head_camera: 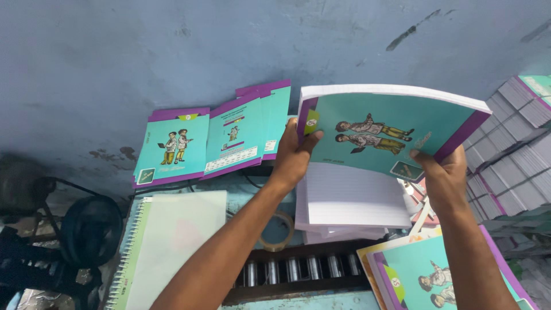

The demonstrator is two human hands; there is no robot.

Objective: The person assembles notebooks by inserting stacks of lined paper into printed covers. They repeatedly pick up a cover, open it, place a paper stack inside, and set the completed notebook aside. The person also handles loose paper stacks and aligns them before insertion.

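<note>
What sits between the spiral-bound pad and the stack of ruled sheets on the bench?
In the head view, the person's left forearm crosses that gap, and beneath it a roll of brown tape lies flat between the spiral-bound pad and the ruled sheets.

hands: left hand point(295, 154) + right hand point(441, 175) grip teal notebook point(384, 132) | below: lined pages point(350, 201) | left: spiral pad point(169, 241)

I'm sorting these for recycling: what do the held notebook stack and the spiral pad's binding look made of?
Notebook stack: paper pages with glossy printed card covers, judging by the white page edges and faint sheen. Spiral pad: its binding looks like thin metal wire, possibly coated; its translucent cover is likely plastic.
</note>
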